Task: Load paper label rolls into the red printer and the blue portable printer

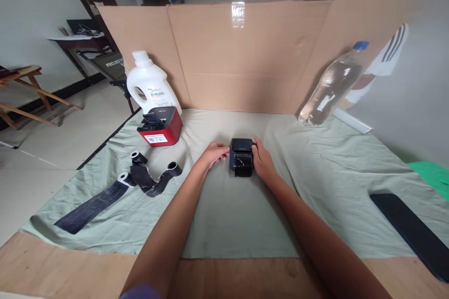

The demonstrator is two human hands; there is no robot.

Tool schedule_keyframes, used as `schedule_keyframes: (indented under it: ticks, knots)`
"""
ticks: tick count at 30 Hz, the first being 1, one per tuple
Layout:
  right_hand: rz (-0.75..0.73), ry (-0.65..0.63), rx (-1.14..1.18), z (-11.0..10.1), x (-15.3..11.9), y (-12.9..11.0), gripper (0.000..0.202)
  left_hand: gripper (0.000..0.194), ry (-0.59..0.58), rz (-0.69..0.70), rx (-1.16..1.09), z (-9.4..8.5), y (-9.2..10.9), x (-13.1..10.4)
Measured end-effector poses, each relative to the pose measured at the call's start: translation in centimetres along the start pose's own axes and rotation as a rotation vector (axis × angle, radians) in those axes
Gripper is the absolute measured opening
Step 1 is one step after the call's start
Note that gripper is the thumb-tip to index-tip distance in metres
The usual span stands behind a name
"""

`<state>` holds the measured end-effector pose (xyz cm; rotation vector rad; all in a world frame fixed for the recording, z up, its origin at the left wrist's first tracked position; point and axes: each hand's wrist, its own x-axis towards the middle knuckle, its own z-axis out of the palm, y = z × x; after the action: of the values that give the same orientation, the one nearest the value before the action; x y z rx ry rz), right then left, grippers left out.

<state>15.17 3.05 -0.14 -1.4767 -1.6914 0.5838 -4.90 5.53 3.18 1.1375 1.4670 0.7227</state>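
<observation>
A small black device (242, 145) with a glossy black strip (243, 164) hanging over its front sits mid-table on the green cloth. My left hand (215, 153) is at its left side, fingers curled and fingertips close to its edge; whether they pinch anything is too small to tell. Against the right side of the device rests my right hand (262, 158), fingers along that side and thumb near the front corner. Several small rolls with unwound black ribbon (154, 188) lie on the left of the cloth.
A red and black box-shaped device (170, 127) stands before a white detergent bottle (151, 81) at the back left. A clear bottle (331, 88) leans against the cardboard screen (242, 60). A dark phone (410, 229) lies at right. Someone's sleeve (393, 53) shows behind.
</observation>
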Motion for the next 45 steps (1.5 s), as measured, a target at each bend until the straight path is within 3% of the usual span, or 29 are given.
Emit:
schedule_keyframes:
  ticks: [4,10,18,22,29,36,40,43,45]
  knots:
    - [0.003,0.057,0.006,-0.2,-0.5,-0.4,0.057,0.016,-0.004,0.031,-0.009,0.1,-0.1,-0.4]
    - [-0.026,0.180,0.174,-0.1,-1.0,-0.3,0.051,0.053,-0.100,0.089,-0.039,-0.1,0.1,-1.6]
    - [0.064,0.016,0.526,0.3,0.2,0.5,0.065,0.061,-0.167,0.092,-0.062,-0.4,-0.3,-1.8]
    - [0.084,-0.050,0.589,0.4,0.7,0.7,0.069,0.061,-0.176,0.105,-0.069,-0.4,-0.8,-1.2]
    - [0.012,-0.129,0.317,0.4,4.6,-0.7,0.064,0.056,-0.178,0.144,-0.058,-0.4,-1.1,-0.8]
    - [-0.145,-0.181,-0.291,-1.8,6.4,-2.3,0.036,0.055,-0.153,0.126,-0.059,-0.2,-0.9,-0.8]
    - [-0.112,-0.467,-0.583,-2.1,8.2,-2.7,0.023,0.051,-0.141,0.123,-0.065,-0.3,-0.5,-1.2]
    - [-0.031,-0.637,-0.597,-1.8,9.2,-2.8,0.024,0.048,-0.149,0.128,-0.065,-0.4,-0.3,-1.6]
    - [-0.037,-0.670,-0.580,-1.7,9.4,-3.0,0.026,0.050,-0.141,0.124,-0.069,-0.4,-0.3,-1.6]
